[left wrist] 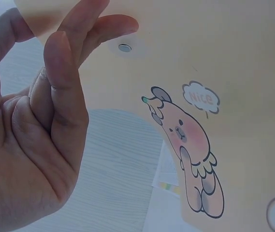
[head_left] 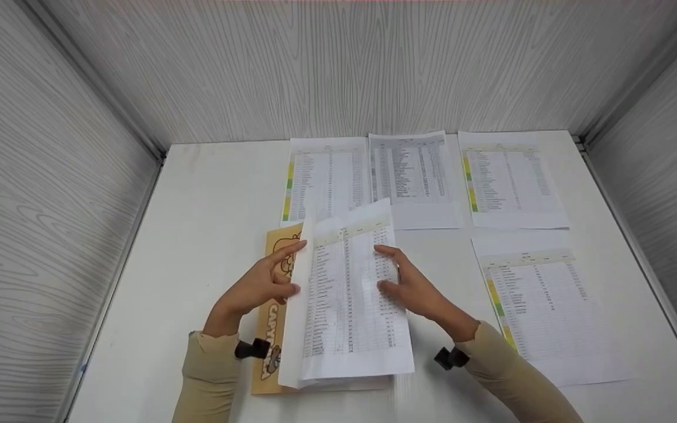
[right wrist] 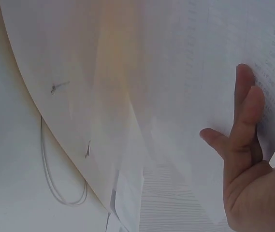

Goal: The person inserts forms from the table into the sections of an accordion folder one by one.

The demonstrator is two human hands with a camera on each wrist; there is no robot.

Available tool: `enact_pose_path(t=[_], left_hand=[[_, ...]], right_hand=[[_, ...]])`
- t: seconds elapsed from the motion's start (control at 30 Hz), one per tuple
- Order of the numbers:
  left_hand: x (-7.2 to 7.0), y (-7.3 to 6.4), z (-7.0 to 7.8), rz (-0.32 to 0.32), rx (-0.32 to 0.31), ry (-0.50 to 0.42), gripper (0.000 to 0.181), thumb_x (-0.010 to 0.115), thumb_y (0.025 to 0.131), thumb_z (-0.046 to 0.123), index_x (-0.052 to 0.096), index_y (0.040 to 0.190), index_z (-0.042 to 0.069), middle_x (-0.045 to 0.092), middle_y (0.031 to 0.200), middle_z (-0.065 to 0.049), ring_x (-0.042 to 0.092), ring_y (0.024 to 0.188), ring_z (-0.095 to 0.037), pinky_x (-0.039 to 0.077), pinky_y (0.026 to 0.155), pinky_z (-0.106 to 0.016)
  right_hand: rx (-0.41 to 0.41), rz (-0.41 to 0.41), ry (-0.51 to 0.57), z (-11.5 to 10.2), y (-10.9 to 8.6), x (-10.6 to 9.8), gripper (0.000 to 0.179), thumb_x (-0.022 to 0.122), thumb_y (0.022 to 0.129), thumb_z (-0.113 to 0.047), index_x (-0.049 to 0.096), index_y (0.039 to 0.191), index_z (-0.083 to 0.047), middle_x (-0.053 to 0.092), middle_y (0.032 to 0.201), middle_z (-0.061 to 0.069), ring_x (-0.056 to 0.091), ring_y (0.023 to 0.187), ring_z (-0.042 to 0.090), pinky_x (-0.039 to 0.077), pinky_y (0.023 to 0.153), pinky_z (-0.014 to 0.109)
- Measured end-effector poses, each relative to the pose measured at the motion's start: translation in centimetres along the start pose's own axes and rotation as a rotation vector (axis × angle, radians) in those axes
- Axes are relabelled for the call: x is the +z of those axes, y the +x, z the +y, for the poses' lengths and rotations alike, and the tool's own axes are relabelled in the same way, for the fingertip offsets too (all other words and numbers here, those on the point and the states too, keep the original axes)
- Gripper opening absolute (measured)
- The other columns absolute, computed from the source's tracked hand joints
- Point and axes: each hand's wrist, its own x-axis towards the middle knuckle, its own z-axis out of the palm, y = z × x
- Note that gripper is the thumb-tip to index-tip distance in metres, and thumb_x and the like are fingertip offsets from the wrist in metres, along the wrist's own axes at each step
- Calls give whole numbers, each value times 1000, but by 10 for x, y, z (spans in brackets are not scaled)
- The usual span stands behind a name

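Observation:
A yellow-orange cartoon folder (head_left: 263, 382) stands open in front of me, tilted off the table. My left hand (head_left: 250, 288) grips its left side, thumb and forefinger at the edge of the white flap (head_left: 295, 335). The left wrist view shows the cover's printed capybara (left wrist: 188, 140), a "Nice" bubble and a round metal snap (left wrist: 124, 48). With thumb and forefinger on its front, my right hand (head_left: 418, 288) holds the right edge of a printed sheet (head_left: 356, 305) lying against the folder's inside. Other right fingers (right wrist: 246, 116) show behind the paper in the right wrist view.
Three printed sheets lie along the back: left (head_left: 327, 176), middle (head_left: 412, 182) and right (head_left: 512, 182). Another sheet (head_left: 544, 311) lies nearer, right of my right hand. Walls (head_left: 338, 64) enclose the white table (head_left: 168, 247). A thin cord loop (right wrist: 50, 181) hangs from the folder.

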Motion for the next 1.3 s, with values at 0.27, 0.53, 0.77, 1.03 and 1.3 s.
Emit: enact_pose_path(t=[0.27, 0.53, 0.77, 1.03, 1.3], left_hand=[[2, 1, 2, 23, -32, 12, 86, 61, 83, -1, 19, 155, 16, 75, 82, -9, 57, 56, -9, 50, 57, -21], [2, 2, -1, 17, -27, -8, 86, 62, 84, -2, 18, 156, 15, 72, 90, -26, 60, 58, -9, 51, 57, -21], [3, 3, -2, 12, -16, -17, 85, 63, 84, -1, 18, 155, 12, 71, 71, -2, 57, 56, -8, 50, 57, -21], [2, 2, 2, 9, -12, -33, 86, 62, 84, -2, 16, 156, 14, 66, 60, 6, 51, 53, -8, 50, 58, -20], [4, 4, 3, 22, -36, -20, 86, 62, 84, -2, 18, 156, 17, 71, 67, 4, 54, 53, -7, 50, 58, -21]], right_hand=[[14, 41, -105, 2, 1, 5, 70, 52, 91, 3, 21, 151, -14, 30, 152, 21, 59, 102, 26, 52, 76, 33], [0, 32, 29, 4, 10, 17, 68, 48, 91, 5, 21, 151, -13, 35, 145, 25, 63, 95, 27, 55, 72, 35], [-17, 18, 87, 4, 13, 21, 68, 45, 91, 4, 19, 151, -14, 36, 144, 24, 64, 93, 27, 57, 70, 36], [0, 70, -55, 4, 7, 12, 67, 48, 91, 5, 21, 151, -12, 33, 149, 23, 62, 95, 27, 54, 71, 34], [-9, 57, -19, 4, 12, 19, 65, 45, 93, 6, 21, 151, -11, 33, 150, 24, 65, 95, 27, 56, 71, 36]])
